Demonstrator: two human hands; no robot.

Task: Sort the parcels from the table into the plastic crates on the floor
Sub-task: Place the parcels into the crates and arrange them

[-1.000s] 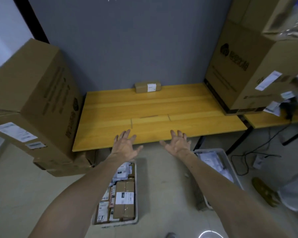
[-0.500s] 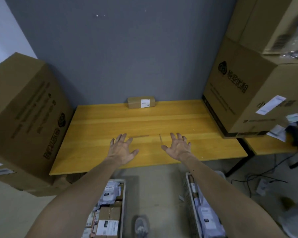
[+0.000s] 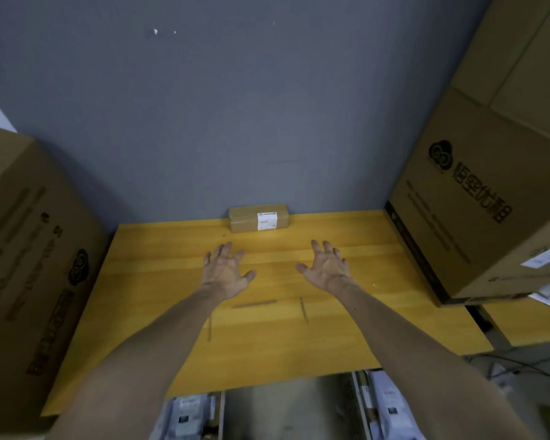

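Head view: left hand [image 3: 226, 274] and right hand [image 3: 326, 269], spread and empty, now brought nearer the parcel [image 3: 258, 218] on the table [image 3: 299, 344]. Only parcel seen there — pickup judged next.

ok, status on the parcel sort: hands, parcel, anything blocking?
Left hand and right hand open, empty, over the table. One parcel at the back edge against the wall, untouched. Nothing between hands and parcel.
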